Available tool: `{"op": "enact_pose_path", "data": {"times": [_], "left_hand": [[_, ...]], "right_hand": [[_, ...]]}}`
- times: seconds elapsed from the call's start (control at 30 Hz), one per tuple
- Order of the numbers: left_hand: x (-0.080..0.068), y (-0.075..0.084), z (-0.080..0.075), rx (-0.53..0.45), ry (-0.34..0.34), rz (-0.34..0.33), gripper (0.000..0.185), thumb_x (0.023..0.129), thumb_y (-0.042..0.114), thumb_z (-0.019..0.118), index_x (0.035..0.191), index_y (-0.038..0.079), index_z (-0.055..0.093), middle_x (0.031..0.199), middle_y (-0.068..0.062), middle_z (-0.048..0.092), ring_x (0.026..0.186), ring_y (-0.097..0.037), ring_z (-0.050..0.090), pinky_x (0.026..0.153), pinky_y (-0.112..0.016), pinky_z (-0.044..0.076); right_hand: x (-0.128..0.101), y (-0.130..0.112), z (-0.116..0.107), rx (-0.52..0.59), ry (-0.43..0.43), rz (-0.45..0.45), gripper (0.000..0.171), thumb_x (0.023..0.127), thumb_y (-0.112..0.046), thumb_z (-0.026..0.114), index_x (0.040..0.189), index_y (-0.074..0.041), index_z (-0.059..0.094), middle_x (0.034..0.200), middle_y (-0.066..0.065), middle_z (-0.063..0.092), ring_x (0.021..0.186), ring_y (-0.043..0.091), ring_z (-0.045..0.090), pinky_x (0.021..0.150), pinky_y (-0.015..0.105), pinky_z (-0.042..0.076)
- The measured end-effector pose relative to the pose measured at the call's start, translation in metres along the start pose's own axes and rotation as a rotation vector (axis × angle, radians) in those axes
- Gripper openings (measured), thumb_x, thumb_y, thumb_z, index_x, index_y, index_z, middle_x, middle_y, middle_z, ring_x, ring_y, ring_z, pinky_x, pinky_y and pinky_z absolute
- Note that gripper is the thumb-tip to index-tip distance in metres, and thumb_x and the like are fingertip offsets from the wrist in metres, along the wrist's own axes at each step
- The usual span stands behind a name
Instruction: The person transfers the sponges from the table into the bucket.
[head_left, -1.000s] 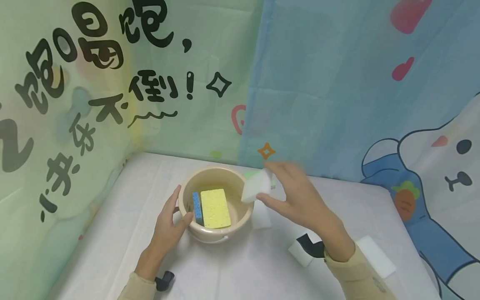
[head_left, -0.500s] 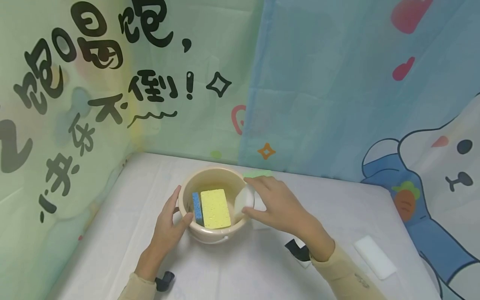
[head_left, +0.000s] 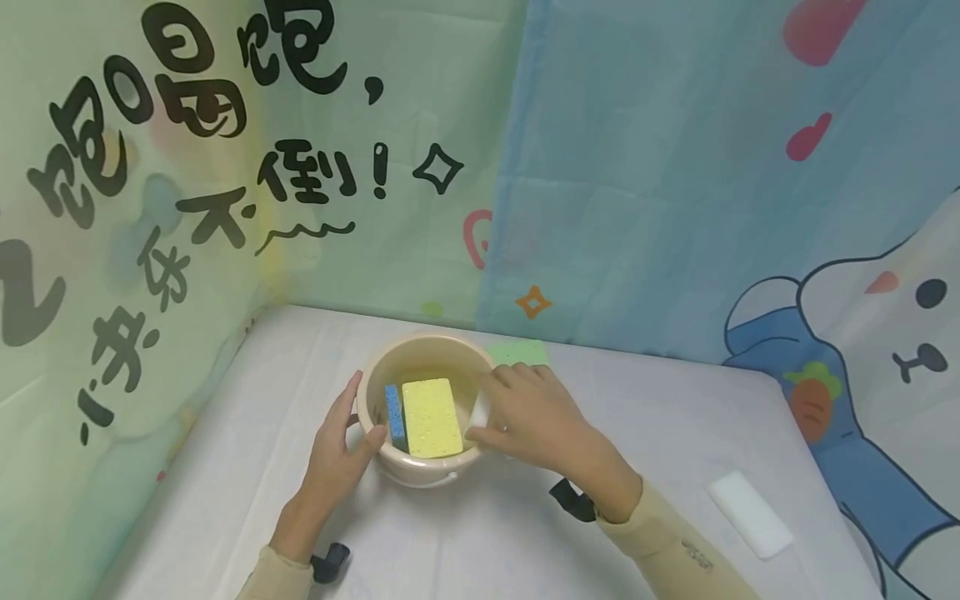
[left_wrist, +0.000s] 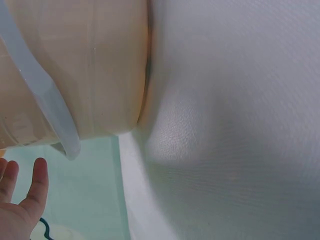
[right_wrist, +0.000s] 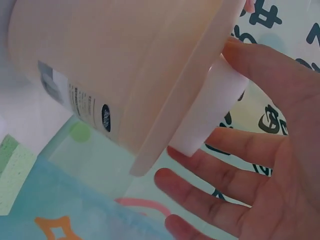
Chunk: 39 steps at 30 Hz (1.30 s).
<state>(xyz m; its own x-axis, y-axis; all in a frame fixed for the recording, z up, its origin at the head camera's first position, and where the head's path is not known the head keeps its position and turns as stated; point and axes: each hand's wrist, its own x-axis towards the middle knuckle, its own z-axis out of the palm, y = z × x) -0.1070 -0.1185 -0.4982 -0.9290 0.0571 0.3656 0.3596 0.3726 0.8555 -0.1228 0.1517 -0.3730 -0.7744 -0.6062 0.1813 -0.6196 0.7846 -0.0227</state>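
Observation:
A cream bucket [head_left: 420,475] stands on the table with a blue sponge [head_left: 394,417] and a yellow sponge [head_left: 432,418] upright inside. My left hand [head_left: 337,454] holds the bucket's left side, thumb at the rim; in the left wrist view only some of its fingers [left_wrist: 37,187] show. With thumb and fingers my right hand [head_left: 536,417] pinches a white sponge [head_left: 480,412] at the right inner rim. In the right wrist view that white sponge [right_wrist: 210,105] sticks up partly above the rim; its lower part is hidden inside the bucket.
A green sponge [head_left: 519,352] lies behind the bucket's right side. Another white sponge [head_left: 750,514] lies at the table's right. The bucket's white handle [left_wrist: 50,95] hangs down its side. Printed cloth walls [head_left: 637,208] stand behind and left of the table.
My right hand has moved left and down, bringing the white sponge from above the rim into the bucket. The right forearm now covers the smaller white block on the table. My left hand stays put.

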Motion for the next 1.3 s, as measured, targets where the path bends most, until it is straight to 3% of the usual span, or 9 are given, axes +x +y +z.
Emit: {"op": "enact_pose_path", "data": {"times": [0.13,0.67,1.0,1.3], "left_hand": [[0.0,0.0,0.0,-0.008,-0.005,-0.001,0.077,0.093,0.03,0.061,0.159,0.012,0.026,0.16,-0.009,0.033,0.143,-0.028,0.035,0.105,-0.051,0.045],[0.0,-0.001,0.0,-0.01,-0.005,0.012,0.077,0.094,0.031,0.061,0.159,0.011,0.026,0.16,-0.01,0.033,0.143,-0.029,0.035,0.104,-0.052,0.046],[0.0,0.0,-0.001,-0.011,-0.007,0.017,0.077,0.094,0.028,0.061,0.159,0.01,0.026,0.16,-0.011,0.032,0.143,-0.03,0.035,0.104,-0.053,0.046],[0.001,-0.001,0.0,-0.005,-0.004,0.028,0.077,0.093,0.027,0.061,0.159,0.01,0.026,0.159,-0.015,0.033,0.143,-0.031,0.035,0.103,-0.054,0.046]], "right_hand": [[0.001,-0.003,0.0,-0.037,-0.031,0.022,0.068,0.08,-0.057,0.076,0.127,-0.009,0.064,0.103,0.004,0.065,0.091,0.026,0.059,0.085,0.046,0.05],[0.002,-0.003,0.003,-0.083,0.011,-0.005,0.064,0.077,-0.056,0.079,0.121,-0.011,0.066,0.101,0.003,0.066,0.09,0.027,0.061,0.08,0.045,0.052],[-0.007,0.007,-0.005,-0.005,0.03,0.016,0.057,0.084,-0.045,0.077,0.127,-0.01,0.065,0.103,0.004,0.065,0.094,0.028,0.061,0.081,0.047,0.051],[-0.026,0.024,-0.009,0.035,-0.005,0.114,0.054,0.087,-0.043,0.076,0.128,-0.008,0.065,0.112,0.007,0.066,0.103,0.03,0.062,0.086,0.052,0.051]]}}
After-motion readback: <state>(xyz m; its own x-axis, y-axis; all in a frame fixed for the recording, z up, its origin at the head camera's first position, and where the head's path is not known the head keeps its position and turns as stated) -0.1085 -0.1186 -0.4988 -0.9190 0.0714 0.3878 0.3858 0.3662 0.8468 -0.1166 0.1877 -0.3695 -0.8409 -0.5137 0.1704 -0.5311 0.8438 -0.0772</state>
